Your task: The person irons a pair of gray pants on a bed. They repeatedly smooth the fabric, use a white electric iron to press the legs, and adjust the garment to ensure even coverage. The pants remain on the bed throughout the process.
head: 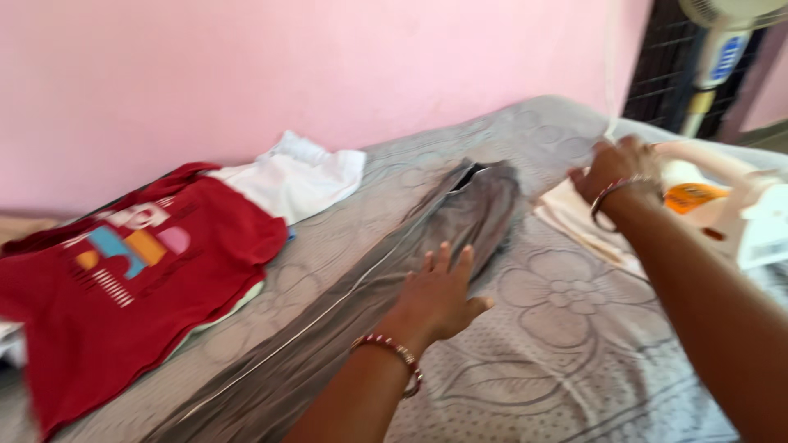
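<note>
A long grey garment (361,303) lies stretched along a grey flower-patterned bed cover (566,344). My left hand (439,291) rests flat on the garment's middle, fingers spread, holding nothing. My right hand (620,168) reaches to the far end near the garment's waist, fingers curled on a cream cloth (574,217) at the edge of the bed; the blur hides the exact grip. Both wrists wear bangles.
A red printed shirt (123,279) lies on the left with a white folded garment (295,176) behind it. A white iron (759,217) stands at the right. A pink wall (246,74) runs behind the bed, and a fan (722,49) stands at the top right.
</note>
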